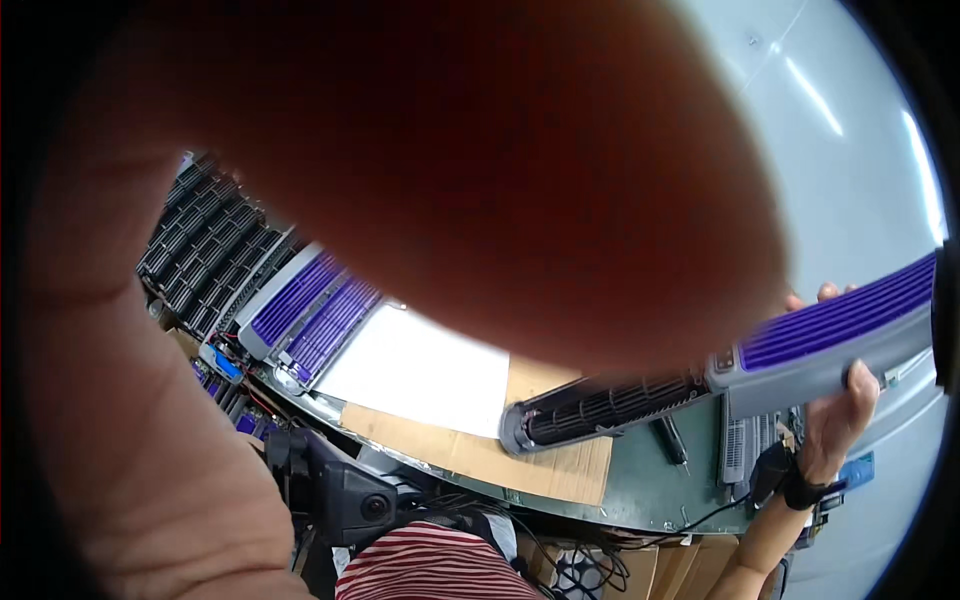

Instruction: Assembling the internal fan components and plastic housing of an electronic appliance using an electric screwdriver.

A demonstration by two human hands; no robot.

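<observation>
My left hand [150, 400] is very close to the lens. One blurred digit stretches across the upper middle and hides much of the view; nothing shows in this hand. On the right, my right hand [840, 415] grips a long grey housing with a purple slatted grille [840, 330], its thumb on the near side and fingertips over the far side. The housing slants up to the right. From its lower end a dark barred section [610, 408] reaches down to a rounded grey end over the cardboard; whether they are joined cannot be made out.
White paper [410, 370] and a cardboard sheet [470, 450] cover part of the green table [650, 500]. Purple-slatted grey housings [290, 300] and stacked black grilles [205, 230] stand left. A dark pen-shaped tool [672, 442] lies right, and a black camera-like device [350, 500] is in front.
</observation>
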